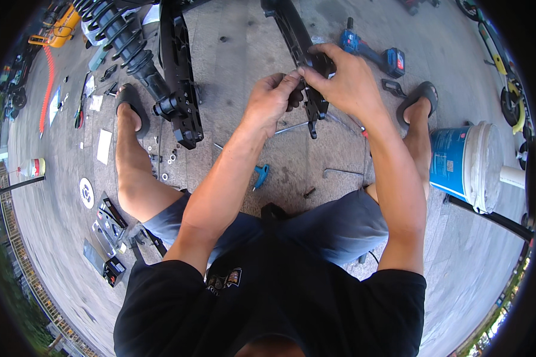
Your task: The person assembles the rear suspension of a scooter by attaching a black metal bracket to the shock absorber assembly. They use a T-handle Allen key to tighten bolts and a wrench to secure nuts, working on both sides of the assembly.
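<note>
Both my hands meet at a black metal swingarm-like bar (289, 30) that hangs down right of centre. My right hand (345, 77) wraps round it from the right, thumb and forefinger curved over its edge. From the left, my left hand (274, 98) presses up against the same bar, thumb and fingers pinched together. Whatever is in that pinch is too small and hidden to make out. Further left stands a second black metal bar (178, 71), and a black coil-spring shock absorber (122, 47) joins it near its lower end.
On the paving lie a blue cordless power tool (369, 50), a blue-handled hex key (260, 177), a bent metal rod (342, 172) and several washers (171, 157). A blue-and-white bucket (458, 163) stands by my right leg. Left are a white disc (86, 193) and a red coiled hose (47, 89).
</note>
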A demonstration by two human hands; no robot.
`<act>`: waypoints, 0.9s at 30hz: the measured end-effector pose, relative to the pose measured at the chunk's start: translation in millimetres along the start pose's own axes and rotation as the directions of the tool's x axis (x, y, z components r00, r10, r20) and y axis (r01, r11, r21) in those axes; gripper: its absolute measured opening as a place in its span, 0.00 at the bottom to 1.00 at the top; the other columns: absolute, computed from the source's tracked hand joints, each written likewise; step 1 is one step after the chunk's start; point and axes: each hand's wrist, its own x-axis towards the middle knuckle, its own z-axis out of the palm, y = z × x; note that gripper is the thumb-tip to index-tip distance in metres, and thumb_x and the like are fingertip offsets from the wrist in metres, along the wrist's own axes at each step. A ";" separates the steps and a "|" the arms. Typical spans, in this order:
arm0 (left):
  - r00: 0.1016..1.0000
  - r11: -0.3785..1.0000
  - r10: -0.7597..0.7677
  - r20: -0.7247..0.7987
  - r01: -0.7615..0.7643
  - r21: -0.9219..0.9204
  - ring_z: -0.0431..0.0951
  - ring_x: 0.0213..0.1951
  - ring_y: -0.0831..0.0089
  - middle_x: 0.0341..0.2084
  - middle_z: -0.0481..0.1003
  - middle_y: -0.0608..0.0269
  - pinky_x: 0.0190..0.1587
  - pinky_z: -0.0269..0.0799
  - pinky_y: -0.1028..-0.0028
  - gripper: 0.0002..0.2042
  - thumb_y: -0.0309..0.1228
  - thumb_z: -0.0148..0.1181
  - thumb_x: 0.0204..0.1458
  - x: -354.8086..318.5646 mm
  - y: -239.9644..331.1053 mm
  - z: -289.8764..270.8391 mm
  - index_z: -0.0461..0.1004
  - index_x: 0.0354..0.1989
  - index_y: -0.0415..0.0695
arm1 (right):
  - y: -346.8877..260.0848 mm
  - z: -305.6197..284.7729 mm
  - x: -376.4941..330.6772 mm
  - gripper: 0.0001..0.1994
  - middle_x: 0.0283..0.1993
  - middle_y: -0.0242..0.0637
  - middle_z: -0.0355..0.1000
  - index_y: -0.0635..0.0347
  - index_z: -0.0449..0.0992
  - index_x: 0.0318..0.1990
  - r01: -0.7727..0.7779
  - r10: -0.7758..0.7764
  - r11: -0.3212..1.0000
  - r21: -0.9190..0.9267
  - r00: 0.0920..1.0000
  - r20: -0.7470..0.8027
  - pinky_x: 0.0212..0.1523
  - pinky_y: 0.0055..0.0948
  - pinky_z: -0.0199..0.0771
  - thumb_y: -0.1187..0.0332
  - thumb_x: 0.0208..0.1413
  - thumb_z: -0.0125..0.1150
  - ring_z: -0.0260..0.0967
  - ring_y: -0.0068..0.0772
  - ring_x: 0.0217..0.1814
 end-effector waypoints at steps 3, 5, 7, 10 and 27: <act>0.998 0.999 0.046 0.033 -0.045 -0.009 0.68 0.24 0.79 0.23 0.72 0.65 0.28 0.63 0.79 0.13 0.38 0.59 0.57 1.9 -3.6 -0.1 0.72 0.35 0.39 | 0.5 0.7 -0.1 0.24 0.36 0.47 0.78 0.58 0.77 0.48 -0.005 0.005 1.000 0.000 1.000 -0.002 0.41 0.35 0.75 0.53 0.46 0.68 0.77 0.45 0.39; 1.000 0.998 0.017 -0.012 -0.018 -0.059 0.67 0.23 0.80 0.22 0.72 0.66 0.25 0.62 0.79 0.11 0.36 0.60 0.57 1.6 -5.8 1.0 0.73 0.33 0.39 | 0.8 1.4 -0.4 0.24 0.36 0.46 0.78 0.59 0.77 0.47 0.012 -0.012 1.000 -0.012 1.000 -0.025 0.41 0.34 0.75 0.53 0.46 0.68 0.77 0.44 0.39; 1.000 0.996 -0.005 -0.005 0.005 -0.088 0.67 0.22 0.80 0.22 0.73 0.66 0.24 0.61 0.80 0.11 0.35 0.61 0.56 1.0 -5.8 2.0 0.73 0.32 0.38 | 1.1 1.8 -0.3 0.24 0.36 0.46 0.78 0.59 0.77 0.47 0.003 -0.003 1.000 0.002 1.000 -0.016 0.41 0.34 0.75 0.53 0.46 0.68 0.77 0.44 0.39; 0.999 0.998 0.034 0.034 -0.032 -0.053 0.70 0.26 0.79 0.25 0.73 0.66 0.29 0.64 0.79 0.12 0.37 0.61 0.57 -0.1 -1.8 1.9 0.72 0.37 0.39 | 1.3 2.1 -0.1 0.24 0.36 0.46 0.78 0.59 0.77 0.48 0.008 -0.008 1.000 0.001 1.000 -0.025 0.41 0.35 0.75 0.53 0.46 0.67 0.77 0.45 0.39; 0.998 0.997 0.019 -0.054 -0.023 -0.069 0.70 0.24 0.79 0.23 0.73 0.65 0.25 0.63 0.78 0.11 0.35 0.61 0.56 0.6 3.3 7.8 0.72 0.35 0.39 | 1.8 2.1 -0.6 0.25 0.38 0.49 0.78 0.58 0.77 0.49 0.004 -0.004 1.000 0.008 0.999 -0.033 0.42 0.38 0.76 0.52 0.46 0.67 0.77 0.49 0.40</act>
